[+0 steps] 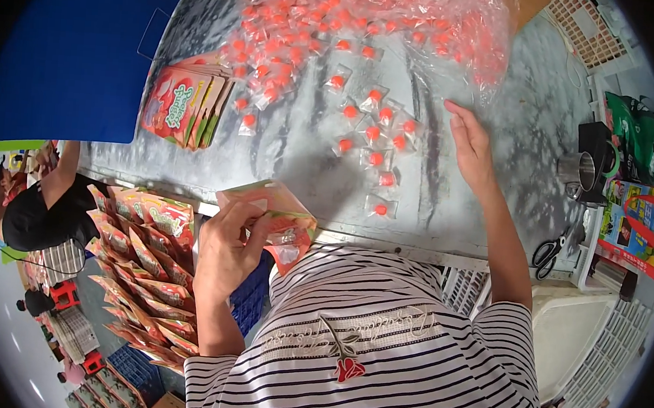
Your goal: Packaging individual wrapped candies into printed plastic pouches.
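My left hand (227,244) grips a printed red and green pouch (292,228) at the table's front edge, close to my body. The pouch's mouth seems to gape, though I cannot make out what is in it. My right hand (470,147) is held above the grey table with its fingers stretched out and holds nothing. To its left lie several red candies in clear wrappers (376,159), scattered apart. Farther back, a large heap of the same candies (280,57) spills beside a clear plastic bag (464,32) holding more of them.
A stack of flat pouches (186,107) lies on the table's left. Filled-looking pouches (151,283) stand in rows below it. A blue panel (65,49) rises at far left, near a person in black (49,219). Scissors (547,256) and a metal cup (576,170) are at right.
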A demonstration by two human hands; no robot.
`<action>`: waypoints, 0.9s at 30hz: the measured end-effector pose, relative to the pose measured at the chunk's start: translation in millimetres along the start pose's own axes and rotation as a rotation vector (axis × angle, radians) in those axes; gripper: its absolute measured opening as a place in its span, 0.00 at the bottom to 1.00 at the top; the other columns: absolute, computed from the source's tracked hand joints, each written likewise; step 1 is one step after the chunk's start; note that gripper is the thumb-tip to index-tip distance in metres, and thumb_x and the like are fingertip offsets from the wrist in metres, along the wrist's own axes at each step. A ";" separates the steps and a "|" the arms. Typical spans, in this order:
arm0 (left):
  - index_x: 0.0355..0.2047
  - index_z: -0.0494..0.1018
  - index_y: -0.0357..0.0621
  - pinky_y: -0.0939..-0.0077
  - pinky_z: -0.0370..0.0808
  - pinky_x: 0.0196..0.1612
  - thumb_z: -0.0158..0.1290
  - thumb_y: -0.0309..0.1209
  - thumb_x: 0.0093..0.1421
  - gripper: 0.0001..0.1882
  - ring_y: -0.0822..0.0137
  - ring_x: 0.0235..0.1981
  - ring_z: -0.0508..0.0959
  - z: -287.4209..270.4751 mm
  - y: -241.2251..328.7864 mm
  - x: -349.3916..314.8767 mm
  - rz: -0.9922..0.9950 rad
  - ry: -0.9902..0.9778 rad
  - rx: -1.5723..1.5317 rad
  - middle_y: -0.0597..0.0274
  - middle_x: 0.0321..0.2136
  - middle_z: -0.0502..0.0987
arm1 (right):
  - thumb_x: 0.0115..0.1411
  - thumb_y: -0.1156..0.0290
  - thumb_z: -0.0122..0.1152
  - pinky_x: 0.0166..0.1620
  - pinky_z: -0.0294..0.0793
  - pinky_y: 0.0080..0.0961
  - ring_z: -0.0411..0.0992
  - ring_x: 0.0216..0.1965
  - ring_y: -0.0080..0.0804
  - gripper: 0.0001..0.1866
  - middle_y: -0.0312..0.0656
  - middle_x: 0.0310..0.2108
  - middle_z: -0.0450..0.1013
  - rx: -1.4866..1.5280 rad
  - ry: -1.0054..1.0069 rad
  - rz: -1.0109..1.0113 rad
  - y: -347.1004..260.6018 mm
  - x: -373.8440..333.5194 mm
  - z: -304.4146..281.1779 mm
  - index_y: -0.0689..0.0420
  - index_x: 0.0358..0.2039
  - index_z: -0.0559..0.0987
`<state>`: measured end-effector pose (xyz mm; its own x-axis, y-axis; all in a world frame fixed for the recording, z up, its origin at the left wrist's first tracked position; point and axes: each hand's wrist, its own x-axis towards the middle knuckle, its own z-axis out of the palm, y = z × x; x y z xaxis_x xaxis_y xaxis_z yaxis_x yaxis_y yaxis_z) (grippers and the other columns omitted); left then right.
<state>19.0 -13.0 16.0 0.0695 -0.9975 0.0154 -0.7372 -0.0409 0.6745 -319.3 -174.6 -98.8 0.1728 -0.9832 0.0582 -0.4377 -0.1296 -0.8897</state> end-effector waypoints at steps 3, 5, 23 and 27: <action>0.29 0.73 0.35 0.68 0.71 0.24 0.58 0.22 0.53 0.05 0.55 0.21 0.77 -3.9 -1.3 -1.9 -0.029 -0.002 0.021 0.51 0.24 0.76 | 0.64 0.66 0.53 0.60 0.60 0.28 0.65 0.58 0.37 0.21 0.48 0.54 0.69 -0.186 -0.021 -0.187 -9.7 -8.7 14.2 0.59 0.56 0.69; 0.28 0.73 0.35 0.68 0.71 0.24 0.58 0.22 0.53 0.05 0.55 0.20 0.76 -3.5 -1.7 -1.6 -0.022 -0.010 0.022 0.51 0.24 0.76 | 0.61 0.66 0.57 0.61 0.59 0.30 0.63 0.59 0.41 0.24 0.49 0.57 0.66 -0.239 -0.049 -0.238 -18.1 -6.0 23.6 0.58 0.57 0.68; 0.28 0.73 0.35 0.68 0.71 0.25 0.58 0.23 0.54 0.05 0.55 0.21 0.77 0.5 -0.1 -4.2 -0.042 -0.027 0.001 0.50 0.25 0.76 | 0.46 0.58 0.71 0.66 0.51 0.43 0.48 0.66 0.48 0.36 0.47 0.63 0.54 -0.413 -0.317 -0.297 -18.7 -7.9 44.4 0.53 0.55 0.72; 0.29 0.73 0.35 0.67 0.71 0.25 0.58 0.23 0.54 0.05 0.55 0.21 0.77 4.0 -0.4 -1.2 -0.022 -0.056 0.019 0.50 0.26 0.77 | 0.47 0.54 0.70 0.67 0.45 0.46 0.44 0.67 0.49 0.36 0.47 0.65 0.51 -0.565 -0.283 -0.405 -27.2 -16.5 51.6 0.49 0.57 0.71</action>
<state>16.6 -12.0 12.8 0.0485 -0.9980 -0.0413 -0.7486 -0.0637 0.6599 -264.7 -148.3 -98.9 0.6034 -0.7841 0.1452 -0.6648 -0.5951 -0.4516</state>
